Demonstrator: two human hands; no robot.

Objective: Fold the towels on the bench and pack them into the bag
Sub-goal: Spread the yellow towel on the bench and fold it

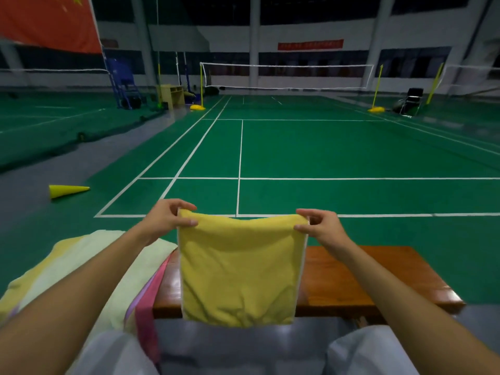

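Two-handed grip on yellow towel [238,269]

floor: green court [324,147], white lines | net [286,75] across | walls: white pillars [254,36] | light: dim

No legible text; red wall banner [310,44] lettering too blurred.

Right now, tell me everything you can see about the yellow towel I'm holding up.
The yellow towel is soft terry-looking cloth with a thin pale edging down its sides, wrinkled toward the bottom. It hangs upright, roughly square, apparently doubled over. The left hand pinches its top left corner and the right hand its top right, so the top edge sags slightly between them. It hangs in front of the wooden bench, its lower edge below the bench's front edge.
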